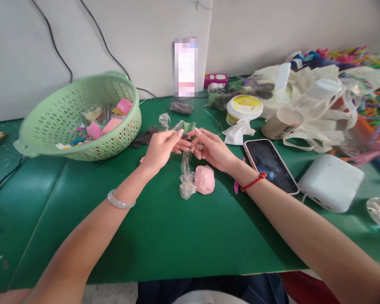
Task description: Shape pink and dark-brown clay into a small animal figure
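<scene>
1. The fingertips overlap where the hands meet, so the upper end of the clear wrap (186,175) is partly hidden. A green scrap (188,126) there is perhaps clay.
2. The left hand (162,148), palm turned inward, pinches the wrap between thumb and forefinger above the green table (152,236).
3. The right hand (211,148) curls its fingers against the same strip; I cannot tell whether it grips.
4. The wrap hangs down to the table, touching a pink clay lump (205,180).
5. The white tub (243,110) has a yellow label too small to read.
</scene>
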Demonstrator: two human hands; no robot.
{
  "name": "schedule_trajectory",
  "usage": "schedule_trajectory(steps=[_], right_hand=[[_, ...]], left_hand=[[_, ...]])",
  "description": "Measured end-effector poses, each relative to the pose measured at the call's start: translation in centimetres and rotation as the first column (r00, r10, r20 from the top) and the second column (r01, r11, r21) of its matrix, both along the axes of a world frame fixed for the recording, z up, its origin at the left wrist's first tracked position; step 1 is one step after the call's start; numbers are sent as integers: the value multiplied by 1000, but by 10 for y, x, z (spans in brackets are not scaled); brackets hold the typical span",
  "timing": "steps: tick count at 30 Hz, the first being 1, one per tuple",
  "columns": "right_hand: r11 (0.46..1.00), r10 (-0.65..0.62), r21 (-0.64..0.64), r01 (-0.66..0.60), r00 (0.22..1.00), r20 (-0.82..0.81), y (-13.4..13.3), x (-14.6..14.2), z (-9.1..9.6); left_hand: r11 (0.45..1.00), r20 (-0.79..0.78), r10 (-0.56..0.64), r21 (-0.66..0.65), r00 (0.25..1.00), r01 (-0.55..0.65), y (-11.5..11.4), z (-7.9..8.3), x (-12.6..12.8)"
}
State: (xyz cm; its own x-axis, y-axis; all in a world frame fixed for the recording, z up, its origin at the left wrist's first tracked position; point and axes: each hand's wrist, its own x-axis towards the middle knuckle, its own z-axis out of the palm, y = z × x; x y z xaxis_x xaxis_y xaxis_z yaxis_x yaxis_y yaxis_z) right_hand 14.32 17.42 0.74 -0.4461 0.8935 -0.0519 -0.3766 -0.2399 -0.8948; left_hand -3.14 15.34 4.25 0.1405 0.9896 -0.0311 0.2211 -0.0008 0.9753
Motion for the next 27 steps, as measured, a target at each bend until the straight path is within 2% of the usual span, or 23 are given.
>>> schedule_trajectory(steps=[4, 7, 13, 17, 19, 22, 25, 27], right_hand=[[997, 17, 76, -22, 998, 63, -2, -1, 0], [992, -1, 125, -11, 995, 97, -2, 0, -4], [982, -135, 150, 116, 983, 121, 1, 2, -8], [960, -232, 187, 207, 965, 123, 2, 1, -7], [955, -254, 193, 227, 959, 127, 1, 2, -5], [947, -296, 162, 276, 949, 112, 0, 7, 1], [932, -355, 120, 343, 928, 110, -1, 16, 14], [924, -379, 107, 367, 916, 132, -3, 23, 27]], left_hand=[[999, -55, -32, 33, 998, 34, 1, -3, 0], [998, -31, -47, -29, 998, 46, -1, -1, 2], [985, 94, -16, -171, 995, 32, -6, 8, 8], [971, 107, -82, -213, 991, 104, -5, 8, 7], [963, 38, -165, -211, 986, 169, -6, 6, 7], [960, -237, -272, -135, 933, 245, -14, 4, 10], [956, -538, -257, -22, 803, 291, -26, 5, 15], [941, -615, -240, 43, 752, 335, -33, 6, 18]])
